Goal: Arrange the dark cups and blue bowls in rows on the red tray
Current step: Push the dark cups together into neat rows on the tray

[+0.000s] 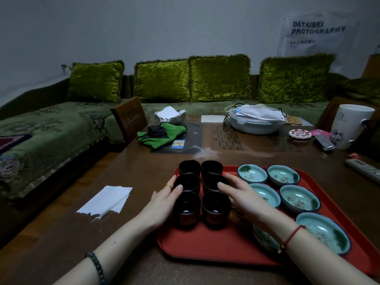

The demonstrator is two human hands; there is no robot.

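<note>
A red tray (205, 243) lies on the wooden table. On its left half several dark cups (187, 208) stand upright in two columns. Several blue bowls (299, 197) fill its right half in two columns; one near bowl (265, 239) is partly hidden under my right forearm. My left hand (164, 199) rests flat against the left side of the cup block, fingers touching the middle-left cup (188, 182). My right hand (240, 193) presses against the right side, fingertips on the middle-right cup (213, 182). Neither hand grips anything.
A torn white paper (107, 199) lies left of the tray. Farther back sit a green cloth with a black cable (159, 133), a lidded white pot (255, 122), a white mug (351, 125), a round coaster (300, 134) and remotes (364, 169). A green sofa runs behind.
</note>
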